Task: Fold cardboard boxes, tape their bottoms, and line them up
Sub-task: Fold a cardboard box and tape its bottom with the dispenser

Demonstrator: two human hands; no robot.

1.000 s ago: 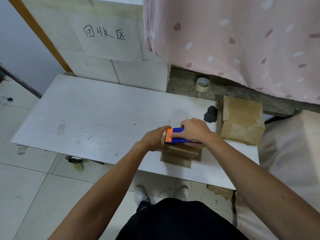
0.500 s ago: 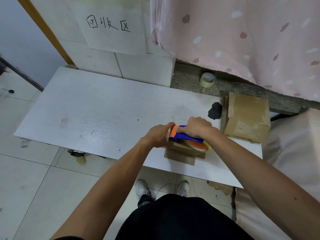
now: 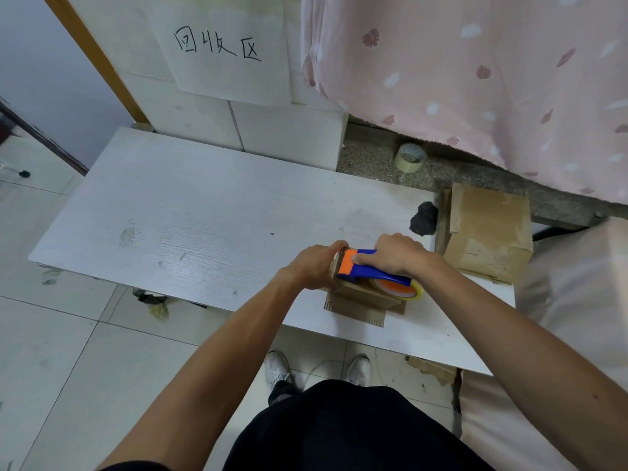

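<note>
Cardboard box [image 3: 365, 296], small, sits near front edge of white tabletop [image 3: 204, 212], R of centre. L hand [image 3: 316, 266] curls round box's left end, holding it. R hand [image 3: 397, 254] grips handle of blue-and-orange tape dispenser [image 3: 382, 276], laid across box top w/ roll end to the R. Second folded box [image 3: 489, 232] sits at table's far R corner, black lump [image 3: 423, 219] just beside it; spare tape roll [image 3: 409, 157] on stone ledge [image 3: 367, 158] behind.
</note>
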